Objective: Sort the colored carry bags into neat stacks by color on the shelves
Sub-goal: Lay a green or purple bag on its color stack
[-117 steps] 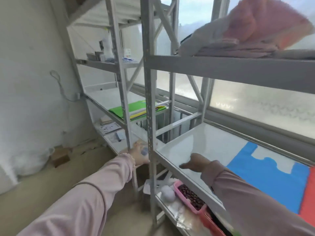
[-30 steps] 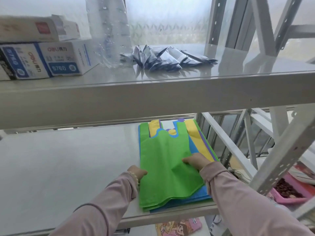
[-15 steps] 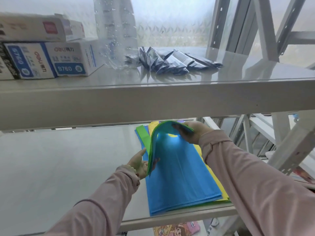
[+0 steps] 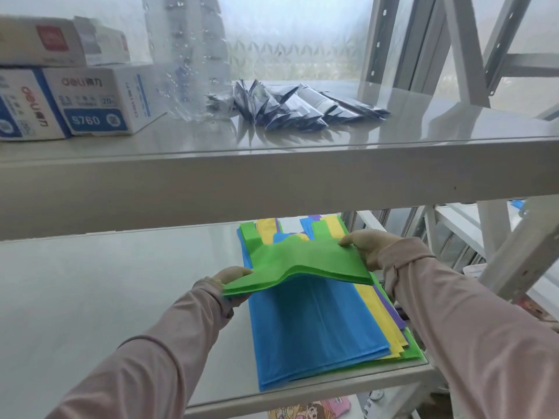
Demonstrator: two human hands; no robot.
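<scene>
A small stack of green carry bags (image 4: 302, 261) hangs lifted above the pile on the middle shelf (image 4: 106, 297). My left hand (image 4: 233, 275) grips its near left corner from below. My right hand (image 4: 370, 246) pinches its right edge. Under it lies a blue bag (image 4: 314, 331) on top of the pile, with yellow bags (image 4: 381, 309), a purple bag (image 4: 393, 313) and a green bag (image 4: 413, 347) showing at the right edge. Handles of several colours stick out at the back of the pile.
The upper shelf (image 4: 272, 182) juts out just above my hands. It carries white stationery boxes (image 4: 90, 101), a clear plastic wrapper (image 4: 193, 65) and dark folded packets (image 4: 302, 108). A slanted shelf brace (image 4: 520, 249) stands at the right. A cartoon print (image 4: 308, 411) shows below.
The head moved from the right rack to this shelf. The green bags, pressed flat a second ago, were peeled up on edge and now hang level in both hands, baring the blue bag.
</scene>
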